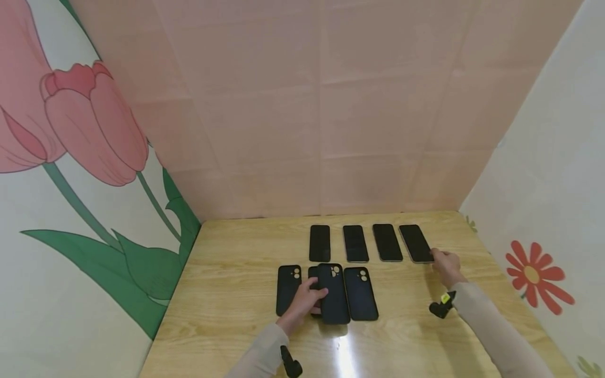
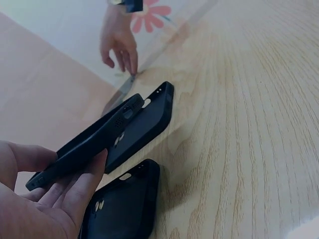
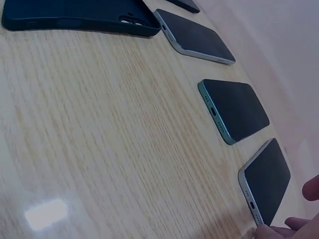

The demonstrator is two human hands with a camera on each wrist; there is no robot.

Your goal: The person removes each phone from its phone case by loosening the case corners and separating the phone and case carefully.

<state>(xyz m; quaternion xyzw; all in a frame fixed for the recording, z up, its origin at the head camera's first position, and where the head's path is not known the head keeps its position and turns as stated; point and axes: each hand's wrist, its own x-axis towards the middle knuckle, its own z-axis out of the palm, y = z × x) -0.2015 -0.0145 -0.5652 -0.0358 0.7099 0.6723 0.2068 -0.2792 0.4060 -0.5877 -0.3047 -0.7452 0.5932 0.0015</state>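
Observation:
My left hand (image 1: pixel 304 302) holds a black phone case (image 1: pixel 334 296) between thumb and fingers. The case is raised and tilted over another black case (image 1: pixel 312 271), which it partly hides. One black case (image 1: pixel 288 290) lies to the left and one (image 1: pixel 361 294) to the right; in the left wrist view, the cases (image 2: pixel 127 206) on the table show their hollow insides. At the far right, my right hand (image 1: pixel 446 266) pinches the near right corner of a dark-screened phone (image 1: pixel 416 243). That phone (image 3: pixel 269 181) has a pale metal edge.
Three more phones stand in the row to its left: one phone (image 1: pixel 387 242), another phone (image 1: pixel 355 243) and a third phone (image 1: pixel 320 243). The wooden table (image 1: pixel 227 294) meets a pink back wall (image 1: pixel 321 131) and side walls with flowers.

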